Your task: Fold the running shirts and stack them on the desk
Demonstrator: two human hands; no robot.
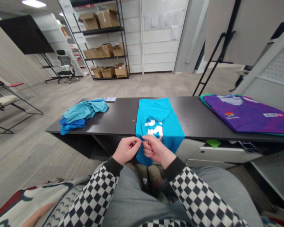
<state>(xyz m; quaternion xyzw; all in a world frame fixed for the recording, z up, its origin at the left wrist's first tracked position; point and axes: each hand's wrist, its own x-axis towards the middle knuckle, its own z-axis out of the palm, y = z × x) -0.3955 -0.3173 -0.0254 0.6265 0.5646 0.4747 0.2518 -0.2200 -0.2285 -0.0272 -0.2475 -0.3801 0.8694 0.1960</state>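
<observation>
Head view. A turquoise shirt [159,121], soft knit with a white blocky print, lies folded into a long strip across the dark, smooth surface [119,118]; its near end hangs over the front edge and tapers to a rounded corner. The left hand [127,149] and right hand [155,148] meet just below that edge at 6 o'clock. The fingers of both are curled shut, pinching the shirt's hanging left edge between thumb and fingertips, with the hands touching or nearly so. Both wrists wear black ribbed cuffs on black-and-white checked sleeves.

At 10 o'clock on the surface lies a crumpled heap of blue shirts [82,114], lighter cloth on top of darker, reaching the left corner. At 2 o'clock a purple shirt [248,115] lies flat and smooth, its teal margin showing along the edges, running out of frame to the right. Between the heap and the turquoise shirt the surface is bare, likewise between that shirt and the purple one.

At 11 o'clock, well back, a black wire shelf rack [104,41] holds cardboard boxes [101,19] on three levels, several with open flaps; their contents cannot be seen. Grey carpet floor stretches open to the left of the surface.
</observation>
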